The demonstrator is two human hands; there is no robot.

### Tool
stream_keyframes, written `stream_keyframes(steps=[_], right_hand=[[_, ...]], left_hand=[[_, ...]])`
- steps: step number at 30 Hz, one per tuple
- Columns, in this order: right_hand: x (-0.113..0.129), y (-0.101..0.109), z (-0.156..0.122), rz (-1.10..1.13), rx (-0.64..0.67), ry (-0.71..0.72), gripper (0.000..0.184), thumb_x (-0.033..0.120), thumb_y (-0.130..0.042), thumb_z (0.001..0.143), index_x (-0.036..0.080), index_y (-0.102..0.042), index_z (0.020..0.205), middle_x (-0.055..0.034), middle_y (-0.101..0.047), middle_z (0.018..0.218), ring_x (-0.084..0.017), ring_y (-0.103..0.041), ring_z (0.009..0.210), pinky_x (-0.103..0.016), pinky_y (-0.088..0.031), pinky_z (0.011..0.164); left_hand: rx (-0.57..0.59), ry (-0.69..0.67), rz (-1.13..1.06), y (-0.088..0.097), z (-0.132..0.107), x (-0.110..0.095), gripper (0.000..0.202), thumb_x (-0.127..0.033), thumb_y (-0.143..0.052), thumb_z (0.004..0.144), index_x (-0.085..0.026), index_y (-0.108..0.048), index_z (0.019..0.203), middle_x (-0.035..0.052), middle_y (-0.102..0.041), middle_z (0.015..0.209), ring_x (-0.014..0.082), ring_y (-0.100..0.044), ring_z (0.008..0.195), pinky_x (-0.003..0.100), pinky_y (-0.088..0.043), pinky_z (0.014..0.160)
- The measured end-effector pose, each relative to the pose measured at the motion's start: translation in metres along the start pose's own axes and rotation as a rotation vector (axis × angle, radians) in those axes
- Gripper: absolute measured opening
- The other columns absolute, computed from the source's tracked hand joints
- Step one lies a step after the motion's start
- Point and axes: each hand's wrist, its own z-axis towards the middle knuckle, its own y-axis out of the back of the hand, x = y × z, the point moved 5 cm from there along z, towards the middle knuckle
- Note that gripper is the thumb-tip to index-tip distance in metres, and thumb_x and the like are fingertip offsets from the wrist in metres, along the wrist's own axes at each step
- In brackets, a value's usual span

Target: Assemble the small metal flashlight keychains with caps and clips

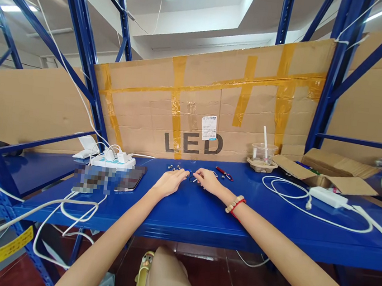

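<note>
My left hand [169, 182] rests palm down on the blue shelf top [190, 215], its fingers together and pointing right. Whatever its fingertips may hold is too small to make out. Close by on the right, my right hand [208, 181] has thumb and fingers pinched at a thin dark cord [191, 179] that loops between the two hands. Several small shiny pieces, perhaps beads or charms [178, 167], lie just beyond my left hand. Red-handled pliers [224, 173] lie behind my right hand, with more tiny pieces beside them.
On the left are a power strip [115, 161], a dark phone [130, 179] and tangled white cables [78, 210]. A plastic cup [263, 153] with a straw, an opened cardboard box [328, 169] and a white power adapter [328, 197] stand right. A taped cardboard panel [139, 115] closes the back.
</note>
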Motion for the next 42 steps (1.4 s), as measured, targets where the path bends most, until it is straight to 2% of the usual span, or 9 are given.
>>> stream_keyframes(steps=[4,10,18,23,28,32,38,42], right_hand=[[0.0,-0.002,0.001,0.159,-0.008,-0.086,0.012,0.024,-0.048,0.083,0.015,-0.054,0.077,0.0019,-0.052,0.056,-0.007,-0.046,0.04,-0.018,-0.04,0.037],[0.003,-0.007,-0.003,0.38,0.086,-0.154,0.024,0.024,-0.042,0.086,0.014,-0.053,0.066,0.0027,-0.048,0.056,-0.003,-0.042,0.041,-0.014,-0.039,0.039],[0.006,-0.012,-0.007,0.499,0.181,-0.174,0.021,0.032,-0.049,0.083,0.014,-0.061,0.081,0.0032,-0.046,0.055,-0.004,-0.04,0.045,-0.013,-0.034,0.039],[0.009,-0.014,-0.008,0.493,0.239,-0.14,0.022,0.032,-0.052,0.081,0.014,-0.064,0.088,0.0033,-0.047,0.055,-0.004,-0.039,0.046,-0.013,-0.032,0.04],[0.012,-0.016,-0.008,0.473,0.285,-0.059,0.024,0.03,-0.053,0.078,0.015,-0.064,0.093,0.0002,-0.056,0.066,-0.004,-0.041,0.047,-0.014,-0.033,0.04],[0.017,-0.015,-0.008,0.458,0.286,0.043,0.029,0.03,-0.058,0.074,0.019,-0.062,0.1,-0.0004,-0.059,0.076,-0.006,-0.047,0.054,-0.015,-0.037,0.042],[0.014,-0.02,-0.005,0.42,0.284,0.104,0.03,0.036,-0.063,0.069,0.015,-0.066,0.09,0.0007,-0.059,0.067,-0.007,-0.045,0.049,-0.017,-0.036,0.039],[0.015,-0.027,-0.008,0.471,0.394,0.067,0.029,0.04,-0.061,0.072,0.013,-0.067,0.08,-0.0043,-0.063,0.076,-0.009,-0.052,0.059,-0.016,-0.04,0.042]], left_hand=[[-0.003,-0.119,0.055,0.003,0.002,-0.008,0.023,-0.016,-0.033,0.09,-0.016,-0.05,0.105,0.006,-0.063,0.095,0.0155,-0.061,0.081,0.026,-0.049,0.071],[-0.04,-0.223,0.084,0.004,0.001,-0.014,0.024,-0.012,-0.036,0.088,-0.016,-0.05,0.107,0.0066,-0.059,0.109,0.016,-0.058,0.095,0.027,-0.049,0.079],[0.008,-0.161,0.082,0.003,0.003,-0.013,0.029,-0.01,-0.034,0.086,-0.017,-0.051,0.109,0.0089,-0.055,0.116,0.0172,-0.059,0.093,0.029,-0.051,0.076],[0.016,-0.131,0.021,0.002,0.004,-0.012,0.03,-0.009,-0.033,0.085,-0.015,-0.05,0.11,0.0092,-0.061,0.103,0.0176,-0.059,0.093,0.03,-0.05,0.079],[0.025,-0.084,-0.035,0.004,0.004,-0.01,0.026,-0.013,-0.033,0.088,-0.014,-0.051,0.106,0.0078,-0.063,0.091,0.017,-0.06,0.084,0.029,-0.05,0.074],[-0.012,-0.037,-0.071,0.006,0.003,-0.006,0.026,-0.012,-0.031,0.087,-0.013,-0.049,0.107,0.0089,-0.061,0.092,0.0169,-0.059,0.086,0.029,-0.05,0.073],[-0.037,-0.057,-0.113,0.004,0.0,-0.005,0.027,-0.011,-0.032,0.086,-0.014,-0.047,0.108,0.0083,-0.061,0.092,0.0167,-0.059,0.085,0.029,-0.05,0.072],[-0.078,-0.098,-0.119,0.007,0.001,-0.007,0.025,-0.011,-0.033,0.085,-0.013,-0.047,0.105,0.0088,-0.061,0.089,0.0164,-0.059,0.083,0.029,-0.05,0.072]])
